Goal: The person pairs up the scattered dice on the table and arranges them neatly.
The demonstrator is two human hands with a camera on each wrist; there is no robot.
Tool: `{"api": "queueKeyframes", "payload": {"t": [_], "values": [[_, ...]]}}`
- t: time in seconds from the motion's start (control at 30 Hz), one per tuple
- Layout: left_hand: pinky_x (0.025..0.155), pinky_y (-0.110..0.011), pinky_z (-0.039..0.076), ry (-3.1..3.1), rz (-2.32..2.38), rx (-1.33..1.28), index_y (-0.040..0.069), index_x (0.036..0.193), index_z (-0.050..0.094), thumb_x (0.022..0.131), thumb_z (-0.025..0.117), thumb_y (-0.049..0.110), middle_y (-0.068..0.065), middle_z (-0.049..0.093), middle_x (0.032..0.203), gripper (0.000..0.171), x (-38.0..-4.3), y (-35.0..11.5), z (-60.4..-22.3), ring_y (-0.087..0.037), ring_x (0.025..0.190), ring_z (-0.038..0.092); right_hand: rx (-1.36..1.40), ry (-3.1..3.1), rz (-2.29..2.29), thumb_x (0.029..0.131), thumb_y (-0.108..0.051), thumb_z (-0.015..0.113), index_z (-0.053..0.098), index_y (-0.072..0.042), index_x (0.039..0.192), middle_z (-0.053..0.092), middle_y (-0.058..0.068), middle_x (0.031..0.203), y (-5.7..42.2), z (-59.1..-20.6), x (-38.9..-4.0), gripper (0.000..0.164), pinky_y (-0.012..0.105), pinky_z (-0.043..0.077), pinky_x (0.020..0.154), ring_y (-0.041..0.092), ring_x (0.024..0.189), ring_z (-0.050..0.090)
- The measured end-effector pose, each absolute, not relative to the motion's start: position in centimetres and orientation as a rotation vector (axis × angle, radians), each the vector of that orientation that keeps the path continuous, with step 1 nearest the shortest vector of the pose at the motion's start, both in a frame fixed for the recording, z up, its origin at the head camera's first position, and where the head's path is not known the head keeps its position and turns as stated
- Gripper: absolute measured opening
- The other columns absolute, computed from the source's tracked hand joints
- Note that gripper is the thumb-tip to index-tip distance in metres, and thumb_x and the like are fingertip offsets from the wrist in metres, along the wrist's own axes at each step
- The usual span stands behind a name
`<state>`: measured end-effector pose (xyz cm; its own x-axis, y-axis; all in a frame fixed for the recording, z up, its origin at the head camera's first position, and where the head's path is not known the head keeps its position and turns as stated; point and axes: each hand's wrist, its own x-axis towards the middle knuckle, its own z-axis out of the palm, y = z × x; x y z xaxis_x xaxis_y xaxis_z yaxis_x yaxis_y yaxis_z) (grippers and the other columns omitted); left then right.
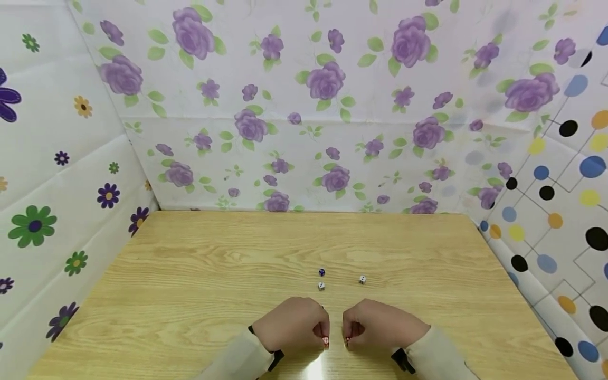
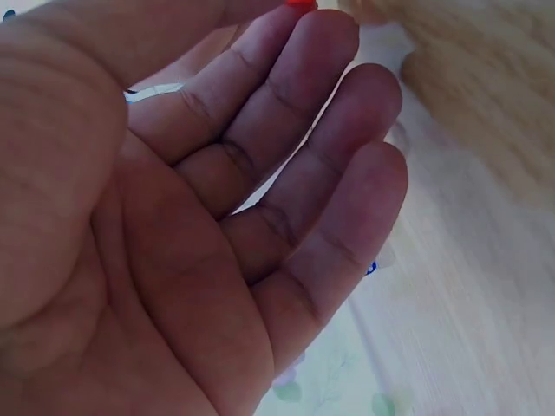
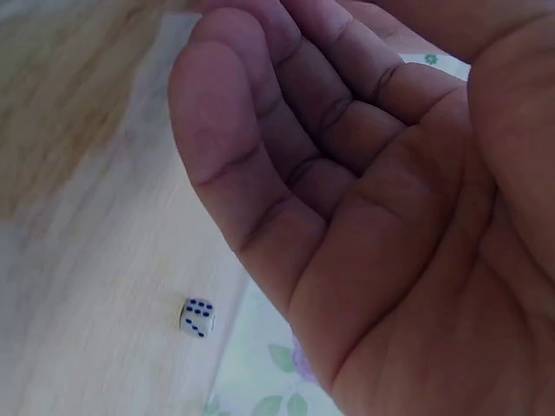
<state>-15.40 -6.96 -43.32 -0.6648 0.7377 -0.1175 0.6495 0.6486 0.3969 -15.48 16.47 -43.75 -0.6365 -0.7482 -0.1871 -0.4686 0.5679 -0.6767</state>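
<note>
In the head view my left hand (image 1: 299, 323) pinches a small red die (image 1: 325, 341) between thumb and forefinger, low over the front of the table. Facing it across a narrow gap, my right hand (image 1: 382, 323) pinches another small reddish die (image 1: 347, 341), mostly covered by the fingertips. Beyond the hands lie a blue die (image 1: 322, 272), a white die (image 1: 321, 286) just in front of it, and a second white die (image 1: 362, 279) to the right. The left wrist view shows only a sliver of the red die (image 2: 301, 3); the right wrist view hides the pinched one.
The wooden table (image 1: 214, 264) runs back to a flowered cloth (image 1: 294, 158). Cloth screens also stand at the left (image 1: 62, 174) and right (image 1: 546, 211). A dark speck shows behind the left knuckles, too small to identify.
</note>
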Motion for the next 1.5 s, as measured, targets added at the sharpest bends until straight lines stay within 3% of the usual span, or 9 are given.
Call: {"api": "queueKeyframes", "payload": {"t": [0.6, 0.87, 1.5], "values": [[0.066, -0.013, 0.044, 2.546, 0.446, 1.169, 0.030, 0.081, 0.075, 0.084, 0.083, 0.020, 0.026, 0.058, 0.073, 0.013, -14.84, -6.36, -44.15, 0.009, 0.069, 0.052, -1.046, 2.359, -0.723, 0.088, -0.014, 0.081, 0.071, -0.023, 0.085, 0.060, -0.022, 0.076, 16.09, -44.32, -14.86, 0.014, 0.017, 0.050, 0.063, -0.006, 0.066, 0.055], [0.065, -0.015, 0.044, 2.550, 0.445, 1.113, 0.031, 0.078, 0.073, 0.082, 0.083, 0.024, 0.026, 0.056, 0.070, 0.013, -14.88, -6.64, -43.84, 0.007, 0.068, 0.051, -1.079, 2.370, -0.686, 0.087, -0.006, 0.078, 0.072, -0.022, 0.084, 0.060, -0.023, 0.076, 16.28, -44.14, -14.99, 0.017, 0.016, 0.049, 0.061, -0.007, 0.065, 0.053], [0.066, -0.013, 0.046, 2.527, 0.479, 1.094, 0.031, 0.079, 0.075, 0.084, 0.083, 0.025, 0.027, 0.058, 0.072, 0.011, -15.02, -6.24, -43.84, 0.009, 0.069, 0.054, -1.125, 2.502, -0.578, 0.084, -0.013, 0.080, 0.073, -0.028, 0.080, 0.058, -0.027, 0.073, 15.54, -44.13, -14.86, 0.018, 0.015, 0.046, 0.063, -0.008, 0.065, 0.051]]}}
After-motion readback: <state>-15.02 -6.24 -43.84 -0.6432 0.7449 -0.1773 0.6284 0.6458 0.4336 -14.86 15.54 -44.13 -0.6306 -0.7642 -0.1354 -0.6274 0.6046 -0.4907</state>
